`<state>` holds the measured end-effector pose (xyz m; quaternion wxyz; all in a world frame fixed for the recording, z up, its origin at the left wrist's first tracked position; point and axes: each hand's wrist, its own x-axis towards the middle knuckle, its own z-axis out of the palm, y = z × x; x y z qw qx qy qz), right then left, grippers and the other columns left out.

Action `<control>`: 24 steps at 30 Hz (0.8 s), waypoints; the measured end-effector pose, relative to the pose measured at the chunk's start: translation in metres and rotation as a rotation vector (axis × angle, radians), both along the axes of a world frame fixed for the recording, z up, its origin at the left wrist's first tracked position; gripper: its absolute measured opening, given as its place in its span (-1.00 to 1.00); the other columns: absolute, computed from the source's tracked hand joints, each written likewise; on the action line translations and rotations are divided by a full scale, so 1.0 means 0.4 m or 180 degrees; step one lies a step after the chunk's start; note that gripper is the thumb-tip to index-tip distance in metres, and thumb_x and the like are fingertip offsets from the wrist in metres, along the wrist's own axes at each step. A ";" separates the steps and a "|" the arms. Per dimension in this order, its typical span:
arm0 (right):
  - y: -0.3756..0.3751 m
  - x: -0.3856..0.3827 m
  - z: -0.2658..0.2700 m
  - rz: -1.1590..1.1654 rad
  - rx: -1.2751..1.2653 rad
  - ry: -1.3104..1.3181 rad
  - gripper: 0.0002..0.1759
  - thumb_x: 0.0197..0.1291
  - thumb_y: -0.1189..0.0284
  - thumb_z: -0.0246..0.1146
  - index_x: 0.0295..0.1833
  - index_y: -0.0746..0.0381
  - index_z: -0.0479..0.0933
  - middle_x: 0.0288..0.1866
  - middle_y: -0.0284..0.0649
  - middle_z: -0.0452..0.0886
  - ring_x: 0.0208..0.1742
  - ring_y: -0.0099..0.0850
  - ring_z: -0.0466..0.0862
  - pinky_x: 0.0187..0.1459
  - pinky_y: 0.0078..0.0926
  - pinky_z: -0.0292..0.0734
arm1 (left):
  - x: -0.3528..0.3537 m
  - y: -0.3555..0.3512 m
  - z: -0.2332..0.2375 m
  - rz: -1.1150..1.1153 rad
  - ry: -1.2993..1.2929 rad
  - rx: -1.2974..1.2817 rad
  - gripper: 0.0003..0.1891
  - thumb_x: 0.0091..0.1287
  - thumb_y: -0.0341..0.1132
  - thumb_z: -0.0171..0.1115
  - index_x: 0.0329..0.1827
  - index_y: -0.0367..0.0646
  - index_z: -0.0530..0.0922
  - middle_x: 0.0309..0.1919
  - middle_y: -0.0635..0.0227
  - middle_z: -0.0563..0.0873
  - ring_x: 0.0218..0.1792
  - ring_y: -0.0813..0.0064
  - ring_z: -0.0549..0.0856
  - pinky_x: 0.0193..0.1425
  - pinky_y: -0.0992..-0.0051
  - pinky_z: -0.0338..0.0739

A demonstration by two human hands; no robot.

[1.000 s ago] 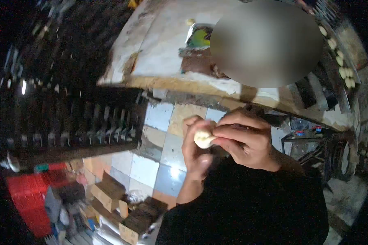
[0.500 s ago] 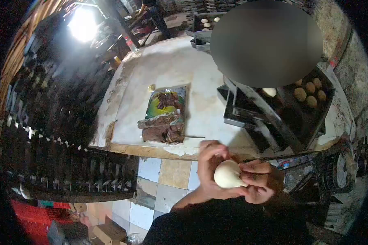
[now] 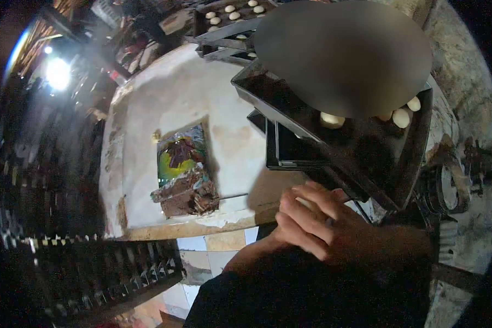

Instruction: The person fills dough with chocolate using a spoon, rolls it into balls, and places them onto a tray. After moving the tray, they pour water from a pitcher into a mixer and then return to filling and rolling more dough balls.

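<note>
Near the table's front edge, my two hands are cupped together around a pale dough ball (image 3: 307, 204), which shows only as a sliver between the fingers. My right hand (image 3: 314, 224) lies on top with its fingers curled over the dough. Beneath it is my left hand (image 3: 276, 238), its fingers mostly hidden. To the left, an opened packet (image 3: 181, 164) with dark brown filling rests on the table, a thin stick beside it.
Dark metal trays (image 3: 290, 113) are stacked at an angle on the white table (image 3: 229, 142), with pale dough balls (image 3: 402, 118) in the top one. More trays (image 3: 224, 37) of dough balls stand at the back. A dark slatted rack (image 3: 109, 273) is at lower left.
My right hand has closed over the dough ball, which was widely exposed before. The view has shifted, and the top tray at the right now lies further left, with paler balls showing.
</note>
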<state>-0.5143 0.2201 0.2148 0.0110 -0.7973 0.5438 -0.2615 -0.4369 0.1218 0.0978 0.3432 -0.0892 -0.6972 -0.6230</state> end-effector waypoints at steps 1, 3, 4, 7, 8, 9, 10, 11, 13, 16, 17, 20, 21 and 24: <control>-0.028 -0.019 0.007 0.0193 0.0154 -0.0135 -0.60 0.06 0.43 0.42 0.04 0.29 0.57 0.22 0.01 0.43 0.25 0.04 0.46 0.14 -0.02 0.52 | 0.002 -0.017 0.024 -0.0132 -0.0053 -0.0073 -0.66 0.07 -0.36 0.49 -0.17 -0.17 0.52 -0.38 0.32 0.57 -0.39 0.43 0.56 -0.29 0.43 0.45; -0.061 -0.059 0.014 0.0305 0.0258 -0.0447 -0.65 0.22 0.37 0.30 0.09 0.25 0.51 0.10 -0.02 0.48 0.17 -0.07 0.53 0.12 -0.10 0.53 | 0.028 -0.080 0.094 -0.0194 -0.0350 -0.0301 -0.57 0.03 -0.37 0.52 -0.07 -0.14 0.51 -0.33 0.35 0.56 -0.36 0.45 0.55 -0.27 0.45 0.44; -0.092 -0.077 0.039 0.0151 0.0300 -0.0451 -0.67 0.23 0.35 0.25 0.06 0.27 0.50 0.07 -0.03 0.50 0.13 -0.10 0.54 0.10 -0.15 0.54 | 0.048 -0.120 0.130 -0.0166 -0.0494 -0.0394 -0.53 0.02 -0.37 0.54 -0.01 -0.13 0.51 -0.31 0.36 0.55 -0.35 0.45 0.54 -0.26 0.46 0.44; -0.237 -0.152 0.114 -0.0618 0.0302 -0.0623 -0.67 0.25 0.33 0.16 0.03 0.32 0.47 0.04 -0.02 0.54 0.07 -0.14 0.58 0.10 -0.22 0.52 | 0.110 -0.229 0.139 0.0090 -0.0539 -0.0055 -0.43 -0.01 -0.40 0.56 0.10 -0.14 0.49 -0.27 0.39 0.51 -0.31 0.50 0.52 -0.24 0.47 0.43; -0.293 -0.181 0.105 -0.1080 0.0229 -0.0772 -0.64 0.25 0.33 0.16 0.06 0.33 0.46 0.05 0.00 0.54 0.09 -0.12 0.58 0.13 -0.22 0.51 | 0.127 -0.261 0.123 0.0168 -0.0480 0.0172 -0.42 0.01 -0.43 0.55 0.11 -0.17 0.48 -0.28 0.40 0.48 -0.31 0.53 0.51 -0.25 0.48 0.43; -0.341 -0.222 0.055 -0.1057 0.0465 -0.0428 -0.59 0.30 0.30 0.12 0.16 0.33 0.41 0.13 0.05 0.49 0.19 -0.06 0.50 0.22 -0.18 0.43 | 0.150 -0.296 0.121 0.0278 -0.0545 0.0372 -0.41 0.01 -0.44 0.54 0.14 -0.18 0.48 -0.29 0.41 0.47 -0.31 0.55 0.50 -0.25 0.48 0.43; -0.383 -0.274 -0.022 -0.1035 0.0698 -0.0087 -0.53 0.35 0.27 0.07 0.25 0.33 0.37 0.21 0.09 0.45 0.30 -0.01 0.43 0.31 -0.14 0.34 | 0.176 -0.328 0.117 0.0356 -0.0674 0.0518 -0.41 0.02 -0.45 0.53 0.15 -0.19 0.48 -0.29 0.42 0.46 -0.30 0.57 0.49 -0.25 0.49 0.42; -0.408 -0.310 -0.069 -0.1002 0.0925 0.0257 -0.48 0.40 0.24 0.03 0.34 0.32 0.33 0.29 0.14 0.40 0.40 0.05 0.35 0.40 -0.10 0.26 | 0.204 -0.359 0.114 0.0433 -0.0800 0.0669 -0.42 0.03 -0.45 0.52 0.15 -0.20 0.48 -0.28 0.43 0.45 -0.30 0.59 0.48 -0.24 0.50 0.42; -0.404 -0.331 -0.089 -0.0887 0.0968 0.0698 -0.43 0.39 0.27 0.05 0.39 0.36 0.25 0.39 0.14 0.30 0.47 0.05 0.23 0.45 -0.07 0.17 | 0.277 -0.420 0.099 0.0564 -0.1150 0.0832 -0.47 0.07 -0.47 0.49 0.12 -0.22 0.49 -0.27 0.45 0.44 -0.28 0.63 0.47 -0.22 0.54 0.41; -0.426 -0.310 -0.007 -0.1301 0.1007 0.0471 -0.42 0.27 0.38 0.15 0.39 0.30 0.30 0.41 0.14 0.29 0.38 0.13 0.35 0.45 -0.07 0.19 | 0.359 -0.497 -0.020 0.0852 -0.0985 0.1524 -0.67 0.19 -0.53 0.36 -0.01 -0.22 0.49 -0.19 0.45 0.47 -0.25 0.66 0.44 -0.09 0.63 0.38; -0.434 -0.326 0.028 -0.1635 0.0742 0.0557 -0.43 0.26 0.39 0.15 0.38 0.30 0.31 0.40 0.14 0.31 0.37 0.13 0.35 0.44 -0.08 0.21 | 0.400 -0.524 -0.141 0.1139 -0.1329 0.1692 -0.74 0.23 -0.61 0.28 -0.06 -0.21 0.47 -0.14 0.44 0.49 -0.23 0.69 0.43 -0.07 0.65 0.37; -0.421 -0.510 0.025 -0.2487 0.0565 0.0666 -0.46 0.18 0.44 0.20 0.31 0.29 0.39 0.29 0.12 0.42 0.30 0.13 0.42 0.35 -0.10 0.33 | 0.429 -0.533 -0.210 0.1319 -0.1202 0.2049 -0.73 0.24 -0.62 0.27 -0.04 -0.16 0.49 -0.19 0.51 0.45 -0.25 0.73 0.38 -0.14 0.71 0.30; -0.414 -0.542 0.030 -0.2583 0.1037 0.0903 -0.46 0.10 0.45 0.23 0.25 0.31 0.42 0.21 0.12 0.48 0.24 0.13 0.46 0.29 -0.09 0.39 | 0.426 -0.517 -0.190 0.1295 -0.1208 0.1824 -0.72 0.23 -0.61 0.28 -0.04 -0.15 0.49 -0.22 0.52 0.43 -0.26 0.73 0.37 -0.15 0.71 0.28; -0.406 -0.631 -0.034 -0.2696 0.1720 0.1535 -0.45 -0.04 0.52 0.26 0.18 0.31 0.48 0.04 0.13 0.56 0.09 0.07 0.57 0.13 -0.12 0.50 | 0.361 -0.454 -0.056 0.1335 -0.1171 0.1357 -0.71 0.18 -0.55 0.34 -0.06 -0.15 0.50 -0.33 0.55 0.36 -0.29 0.73 0.35 -0.21 0.70 0.24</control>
